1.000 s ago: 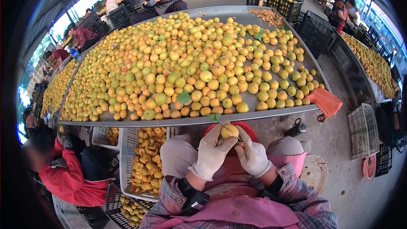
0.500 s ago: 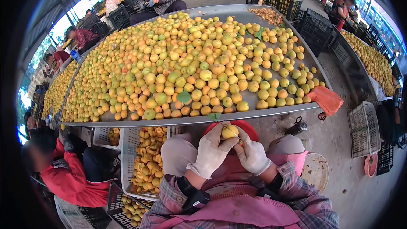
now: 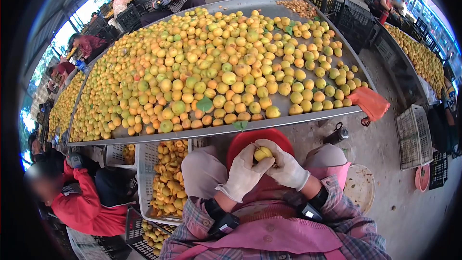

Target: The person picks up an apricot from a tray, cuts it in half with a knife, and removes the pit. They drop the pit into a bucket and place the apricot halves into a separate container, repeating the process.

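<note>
A yellow apricot [image 3: 263,153] is held between my two gloved hands, in front of my body and above a red basin [image 3: 245,140] at my lap. My left hand [image 3: 244,174] wraps the fruit from the left, its thumb along the lower side. From the right, my right hand [image 3: 288,167] closes around the same apricot, fingers curled over its top. A small dark bit shows by the right fingertips, too small to make out. Just beyond the hands, whole apricots [image 3: 192,77] cover a metal table [image 3: 308,117], with a green leaf [image 3: 240,125] at its front edge.
On my left stands a white crate [image 3: 145,183] of split apricots, near a person in a red jacket [image 3: 89,204]. To the right are a dark bottle [image 3: 338,135], a round white lid or bucket [image 3: 359,188] and an orange bag [image 3: 368,103]. Another person sits across the table.
Both hands have drawn slightly lower with the apricot, and my right fingers now wrap over it. The view has shifted a little, showing more of the red basin.
</note>
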`<state>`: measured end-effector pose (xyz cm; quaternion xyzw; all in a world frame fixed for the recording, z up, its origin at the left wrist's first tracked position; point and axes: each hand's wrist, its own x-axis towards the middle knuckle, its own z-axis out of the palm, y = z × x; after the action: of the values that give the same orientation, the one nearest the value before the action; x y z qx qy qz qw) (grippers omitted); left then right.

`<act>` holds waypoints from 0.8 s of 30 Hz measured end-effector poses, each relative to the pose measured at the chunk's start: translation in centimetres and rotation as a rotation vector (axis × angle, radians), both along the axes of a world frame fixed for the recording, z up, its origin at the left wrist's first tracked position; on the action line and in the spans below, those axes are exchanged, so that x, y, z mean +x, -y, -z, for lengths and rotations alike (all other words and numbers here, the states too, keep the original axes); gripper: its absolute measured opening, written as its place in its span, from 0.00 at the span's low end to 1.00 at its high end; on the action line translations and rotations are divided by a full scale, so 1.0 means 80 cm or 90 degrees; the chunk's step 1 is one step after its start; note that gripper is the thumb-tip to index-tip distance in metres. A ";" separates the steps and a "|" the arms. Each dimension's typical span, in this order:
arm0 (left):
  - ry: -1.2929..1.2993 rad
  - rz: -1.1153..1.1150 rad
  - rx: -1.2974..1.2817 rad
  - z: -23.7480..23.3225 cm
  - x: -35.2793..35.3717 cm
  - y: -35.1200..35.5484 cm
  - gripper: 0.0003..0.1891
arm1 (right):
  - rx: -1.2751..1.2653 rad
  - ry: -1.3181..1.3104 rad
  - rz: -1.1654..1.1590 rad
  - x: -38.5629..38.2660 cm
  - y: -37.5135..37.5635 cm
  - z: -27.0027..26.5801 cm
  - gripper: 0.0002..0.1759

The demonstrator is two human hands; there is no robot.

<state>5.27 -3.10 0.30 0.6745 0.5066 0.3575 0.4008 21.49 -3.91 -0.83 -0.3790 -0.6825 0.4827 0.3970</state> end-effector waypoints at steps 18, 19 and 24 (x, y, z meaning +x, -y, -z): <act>0.067 0.024 0.019 -0.010 -0.005 0.023 0.17 | -0.373 -0.191 -0.133 0.004 0.020 -0.042 0.36; 0.066 0.024 0.016 -0.004 -0.006 0.024 0.17 | -0.375 -0.211 -0.131 0.003 0.021 -0.043 0.36; 0.163 0.059 -0.042 0.008 -0.011 0.031 0.15 | -0.434 -0.262 -0.153 0.003 0.030 -0.028 0.37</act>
<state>4.40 -5.55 -0.30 0.6326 0.4309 0.4050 0.5001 21.72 -6.30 1.37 -0.3016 -0.4293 0.7898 0.3177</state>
